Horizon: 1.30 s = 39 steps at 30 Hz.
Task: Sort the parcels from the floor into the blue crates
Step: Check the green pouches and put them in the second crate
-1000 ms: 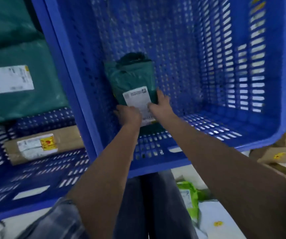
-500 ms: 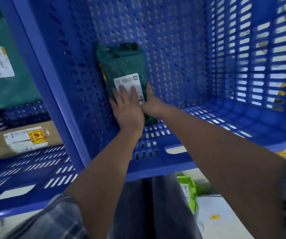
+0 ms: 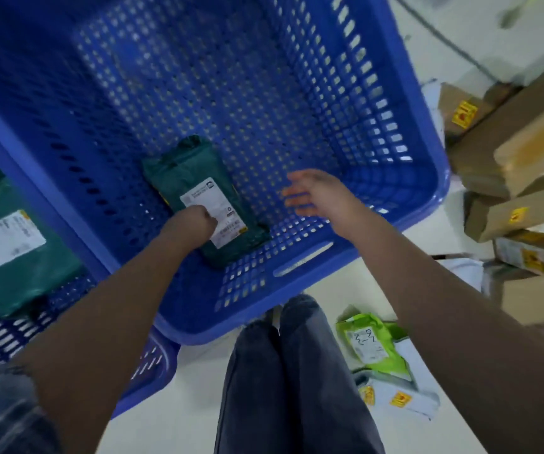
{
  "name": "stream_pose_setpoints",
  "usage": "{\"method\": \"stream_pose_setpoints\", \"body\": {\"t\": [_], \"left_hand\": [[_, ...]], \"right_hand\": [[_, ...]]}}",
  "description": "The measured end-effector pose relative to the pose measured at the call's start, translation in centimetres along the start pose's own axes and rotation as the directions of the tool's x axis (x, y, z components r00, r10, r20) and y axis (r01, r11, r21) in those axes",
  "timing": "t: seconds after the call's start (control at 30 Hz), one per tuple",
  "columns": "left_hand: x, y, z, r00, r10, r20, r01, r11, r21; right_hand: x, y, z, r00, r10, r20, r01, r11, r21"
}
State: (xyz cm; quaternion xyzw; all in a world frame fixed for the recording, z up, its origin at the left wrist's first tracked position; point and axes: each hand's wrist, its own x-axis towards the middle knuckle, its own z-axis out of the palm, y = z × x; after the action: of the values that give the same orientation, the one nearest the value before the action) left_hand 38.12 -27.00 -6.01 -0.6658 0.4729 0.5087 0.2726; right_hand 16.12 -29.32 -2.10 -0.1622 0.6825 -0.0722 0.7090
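A dark green parcel (image 3: 198, 178) with a white label lies flat on the floor of the big blue crate (image 3: 257, 290), near its left wall and front. My left hand (image 3: 192, 221) sits on the parcel's near left edge and label, with its fingers curled down over it. My right hand (image 3: 316, 194) hovers above the crate floor to the right of the parcel, fingers spread and blurred, touching nothing.
A second blue crate (image 3: 152, 371) on the left holds a larger green parcel (image 3: 18, 250). Several brown cardboard boxes (image 3: 519, 152) are piled on the floor to the right. A lime green parcel (image 3: 369, 345) and white parcels (image 3: 398, 394) lie by my legs (image 3: 283, 371).
My right hand has left the green parcel and swung to the right. My left hand went from flat on the label to curled at its edge. The view tilted down toward the floor.
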Motion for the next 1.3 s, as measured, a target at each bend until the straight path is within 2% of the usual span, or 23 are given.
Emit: {"method": "stream_pose_setpoints", "body": {"t": [0.07, 0.13, 0.17, 0.23, 0.27, 0.33, 0.4, 0.47, 0.53, 0.57, 0.67, 0.73, 0.83, 0.93, 1.03, 1.1, 1.2, 1.3], "left_hand": [[-1.6, 1.3, 0.0, 0.997, 0.060, -0.049, -0.061, 0.998, -0.008], [-3.4, 3.0, 0.8, 0.965, 0.215, -0.153, -0.226, 0.972, -0.063], [-4.5, 4.2, 1.3, 0.913, 0.325, -0.246, -0.349, 0.935, -0.060], [-7.0, 7.0, 2.6, 0.759, 0.500, -0.418, -0.565, 0.824, -0.038], [-8.4, 8.5, 3.4, 0.696, 0.540, -0.473, -0.638, 0.768, -0.062], [-11.0, 11.3, 5.1, 0.613, 0.592, -0.523, -0.731, 0.677, -0.091], [-12.8, 13.4, 7.2, 0.534, 0.666, -0.520, -0.784, 0.621, -0.010], [-13.9, 14.8, 9.6, 0.440, 0.760, -0.479, -0.828, 0.550, 0.113], [-14.1, 15.4, 12.5, 0.364, 0.857, -0.364, -0.853, 0.464, 0.238], [-14.0, 15.4, 14.0, 0.348, 0.893, -0.285, -0.858, 0.426, 0.287], [-12.9, 13.8, 18.6, 0.406, 0.913, -0.041, -0.837, 0.389, 0.384], [-12.0, 12.0, 21.6, 0.515, 0.855, 0.064, -0.792, 0.445, 0.418], [-11.3, 9.9, 25.0, 0.695, 0.704, 0.147, -0.672, 0.563, 0.481], [-11.4, 8.4, 27.6, 0.826, 0.506, 0.249, -0.534, 0.560, 0.633], [-11.5, 8.1, 29.9, 0.880, 0.365, 0.305, -0.463, 0.514, 0.722], [-11.1, 8.6, 31.4, 0.898, 0.313, 0.310, -0.432, 0.489, 0.757], [-9.3, 10.6, 34.0, 0.893, 0.326, 0.311, -0.435, 0.443, 0.784], [-6.8, 13.1, 37.7, 0.864, 0.396, 0.312, -0.474, 0.432, 0.767]], "right_hand": [[-2.5, -0.3, -1.7, 0.988, -0.089, 0.123, 0.073, 0.989, 0.127], [-5.0, -0.1, -3.2, 0.965, -0.148, 0.218, 0.091, 0.964, 0.249], [-6.2, 0.0, -3.8, 0.956, -0.184, 0.229, 0.102, 0.940, 0.327], [-8.7, 0.5, -5.1, 0.947, -0.271, 0.174, 0.148, 0.847, 0.510], [-9.7, 1.1, -5.8, 0.944, -0.305, 0.123, 0.174, 0.781, 0.599], [-11.5, 3.2, -6.9, 0.944, -0.331, -0.007, 0.227, 0.633, 0.741], [-12.6, 6.5, -7.6, 0.952, -0.272, -0.142, 0.265, 0.494, 0.828], [-13.0, 11.0, -7.9, 0.963, -0.123, -0.239, 0.269, 0.399, 0.877], [-12.5, 16.5, -7.8, 0.961, 0.068, -0.267, 0.225, 0.367, 0.902], [-12.3, 19.6, -7.7, 0.952, 0.158, -0.262, 0.185, 0.383, 0.905], [-12.0, 29.0, -6.6, 0.909, 0.360, -0.209, 0.003, 0.496, 0.869], [-12.7, 34.5, -5.4, 0.879, 0.449, -0.163, -0.114, 0.529, 0.841], [-14.1, 40.3, -4.3, 0.846, 0.521, -0.112, -0.198, 0.502, 0.842], [-15.3, 43.5, -4.2, 0.831, 0.552, -0.075, -0.234, 0.469, 0.851], [-15.8, 45.1, -5.1, 0.833, 0.549, -0.071, -0.220, 0.446, 0.867], [-15.1, 45.4, -6.2, 0.842, 0.529, -0.104, -0.188, 0.470, 0.862], [-12.4, 45.8, -8.7, 0.841, 0.493, -0.221, -0.118, 0.566, 0.816], [-9.2, 47.1, -11.3, 0.807, 0.492, -0.328, -0.055, 0.616, 0.786]]}}
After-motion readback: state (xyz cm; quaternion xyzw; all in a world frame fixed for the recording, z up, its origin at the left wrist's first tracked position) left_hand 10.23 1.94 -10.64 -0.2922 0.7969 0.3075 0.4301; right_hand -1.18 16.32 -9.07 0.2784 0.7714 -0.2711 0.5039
